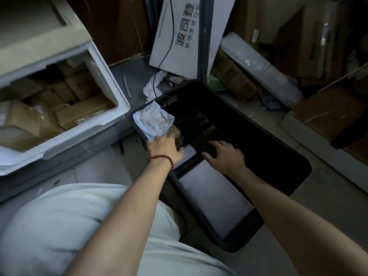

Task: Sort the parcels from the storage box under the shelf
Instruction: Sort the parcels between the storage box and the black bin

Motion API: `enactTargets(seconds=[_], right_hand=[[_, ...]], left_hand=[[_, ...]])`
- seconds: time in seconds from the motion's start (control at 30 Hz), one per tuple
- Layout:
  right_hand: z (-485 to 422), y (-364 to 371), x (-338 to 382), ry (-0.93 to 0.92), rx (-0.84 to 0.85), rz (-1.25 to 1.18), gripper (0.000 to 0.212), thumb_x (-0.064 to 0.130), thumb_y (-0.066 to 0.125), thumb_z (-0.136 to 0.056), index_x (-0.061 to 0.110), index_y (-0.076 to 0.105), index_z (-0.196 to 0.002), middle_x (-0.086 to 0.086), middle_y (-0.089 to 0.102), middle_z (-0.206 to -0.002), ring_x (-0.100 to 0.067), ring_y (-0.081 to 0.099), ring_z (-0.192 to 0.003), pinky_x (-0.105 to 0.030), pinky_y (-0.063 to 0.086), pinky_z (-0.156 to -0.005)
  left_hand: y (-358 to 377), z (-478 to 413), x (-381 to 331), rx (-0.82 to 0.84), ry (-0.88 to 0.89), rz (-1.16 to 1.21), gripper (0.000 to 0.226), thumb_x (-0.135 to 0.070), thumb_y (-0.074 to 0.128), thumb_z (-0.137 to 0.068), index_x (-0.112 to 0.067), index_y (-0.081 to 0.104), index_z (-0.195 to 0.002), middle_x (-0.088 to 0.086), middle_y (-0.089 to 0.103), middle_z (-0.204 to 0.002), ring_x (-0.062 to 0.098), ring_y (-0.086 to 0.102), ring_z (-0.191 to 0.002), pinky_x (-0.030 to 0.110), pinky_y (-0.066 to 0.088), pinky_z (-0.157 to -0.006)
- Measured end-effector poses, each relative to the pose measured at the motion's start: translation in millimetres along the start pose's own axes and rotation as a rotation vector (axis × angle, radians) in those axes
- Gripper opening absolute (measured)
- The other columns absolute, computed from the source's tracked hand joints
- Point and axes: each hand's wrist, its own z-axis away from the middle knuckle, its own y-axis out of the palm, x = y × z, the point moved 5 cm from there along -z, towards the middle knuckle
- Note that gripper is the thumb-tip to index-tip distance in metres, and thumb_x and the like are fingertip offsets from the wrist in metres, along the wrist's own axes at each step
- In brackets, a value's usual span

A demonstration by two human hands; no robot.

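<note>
Head view, the only one we have. The storage box (pixel 298 164) sits open on the floor, black, with its far end by a dark upright post (pixel 204 36). The left grip (pixel 166 148), wrist in a red bead bracelet (pixel 162 158), is closed on the near edge of a white poly-bag parcel (pixel 154 119), which lies over the box's left rim with its label up. We judge the bag light, soft and crinkly, with a slick film. A pinch at one edge will let it sag, so we'd take it across the middle, around whatever is inside. Something brown, maybe a carton (pixel 177 134), sits right under it, partly behind the fingers. The right grip (pixel 227 157) rests on dark parcels (pixel 205 126) inside the box. We cannot tell whether its fingers hold one or just lie on top. The box interior is nearly black, so parcel count and edges are unreadable. A pale flat sheet (pixel 215 196) lies at the near end. The white foam box (pixel 119 102) on the left holds cardboard parcels and is cut off by the frame.
</note>
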Motion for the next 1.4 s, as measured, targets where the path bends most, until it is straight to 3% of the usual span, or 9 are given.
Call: enactTargets(seconds=[0.23, 0.33, 0.6, 0.7, 0.87, 0.97, 1.13, 1.27, 1.4], right_hand=[[-19.5, -101.3, 135.7, -0.230, -0.063, -0.086, 0.070, 0.070, 0.039, -0.087, 0.030, 0.037, -0.143, -0.004, 0.039, -0.146, -0.029, 0.043, -0.130, -0.044, 0.039, -0.100], [-13.0, -136.5, 199.4, -0.335, -0.104, -0.138, 0.070, 0.069, 0.040, -0.088, 0.024, 0.042, -0.141, -0.006, 0.041, -0.145, -0.029, 0.046, -0.127, -0.043, 0.042, -0.100], [33.1, -161.6, 340.3, -0.606, -0.153, -0.212, 0.065, 0.067, 0.044, -0.087, 0.025, 0.046, -0.138, -0.006, 0.049, -0.139, -0.027, 0.050, -0.124, -0.041, 0.045, -0.096], [48.4, -147.2, 378.0, -0.682, -0.125, -0.220, 0.064, 0.066, 0.045, -0.088, 0.024, 0.047, -0.136, -0.007, 0.049, -0.138, -0.026, 0.050, -0.122, -0.037, 0.044, -0.090], [52.1, -102.0, 401.7, -0.677, 0.004, -0.222, 0.068, 0.062, 0.048, -0.088, 0.021, 0.040, -0.142, -0.009, 0.042, -0.144, -0.027, 0.047, -0.127, -0.042, 0.045, -0.099], [40.0, -71.4, 394.6, -0.655, 0.064, -0.268, 0.061, 0.053, 0.053, -0.089, 0.019, 0.045, -0.139, -0.009, 0.043, -0.143, -0.025, 0.048, -0.125, -0.038, 0.044, -0.101], [2.4, -58.3, 392.2, -0.538, 0.079, -0.493, 0.050, 0.046, 0.057, -0.091, 0.016, 0.052, -0.131, -0.006, 0.056, -0.130, -0.022, 0.055, -0.116, -0.031, 0.042, -0.097], [-16.1, -40.7, 403.4, -0.495, 0.142, -0.532, 0.049, 0.044, 0.057, -0.091, 0.017, 0.052, -0.131, -0.006, 0.057, -0.129, -0.020, 0.054, -0.116, -0.023, 0.039, -0.087], [-25.5, -29.4, 428.2, -0.557, 0.128, -0.524, 0.047, 0.043, 0.059, -0.091, 0.019, 0.053, -0.130, -0.005, 0.054, -0.128, -0.019, 0.056, -0.112, -0.025, 0.040, -0.090]], left_hand=[[-137.6, 24.3, 120.3, -0.236, -0.290, 0.175, 0.048, -0.062, 0.053, -0.081, -0.030, 0.057, -0.116, 0.004, 0.061, -0.123, 0.028, 0.053, -0.116, 0.042, 0.033, -0.099], [-178.5, 55.6, 168.8, -0.321, -0.383, 0.063, 0.047, -0.058, 0.053, -0.082, -0.030, 0.056, -0.120, 0.005, 0.061, -0.123, 0.029, 0.052, -0.118, 0.046, 0.032, -0.102], [-212.8, 151.3, 274.5, -0.442, -0.611, 0.126, 0.045, -0.057, 0.048, -0.085, -0.030, 0.053, -0.122, 0.001, 0.062, -0.118, 0.026, 0.056, -0.110, 0.035, 0.040, -0.082], [-210.7, 177.0, 305.4, -0.430, -0.688, 0.116, 0.044, -0.055, 0.049, -0.085, -0.031, 0.052, -0.122, -0.001, 0.061, -0.121, 0.025, 0.057, -0.111, 0.034, 0.042, -0.084], [-171.7, 196.5, 337.0, -0.359, -0.772, 0.137, 0.043, -0.053, 0.049, -0.087, -0.031, 0.050, -0.124, 0.000, 0.059, -0.123, 0.025, 0.056, -0.112, 0.033, 0.039, -0.080], [-135.0, 186.5, 341.8, -0.247, -0.737, 0.026, 0.044, -0.050, 0.051, -0.088, -0.028, 0.049, -0.125, 0.002, 0.058, -0.124, 0.025, 0.054, -0.114, 0.035, 0.039, -0.088], [-131.3, 143.8, 353.5, -0.347, -0.709, 0.188, 0.042, -0.051, 0.047, -0.091, -0.027, 0.048, -0.125, -0.001, 0.059, -0.122, 0.023, 0.056, -0.111, 0.032, 0.043, -0.081], [-117.4, 110.3, 358.2, -0.258, -0.679, 0.214, 0.051, -0.052, 0.051, -0.090, -0.027, 0.042, -0.133, 0.002, 0.054, -0.128, 0.024, 0.055, -0.113, 0.032, 0.043, -0.078], [-124.1, 77.2, 368.0, -0.286, -0.628, 0.226, 0.052, -0.049, 0.052, -0.090, -0.026, 0.040, -0.135, 0.004, 0.048, -0.136, 0.027, 0.051, -0.118, 0.040, 0.045, -0.089]])
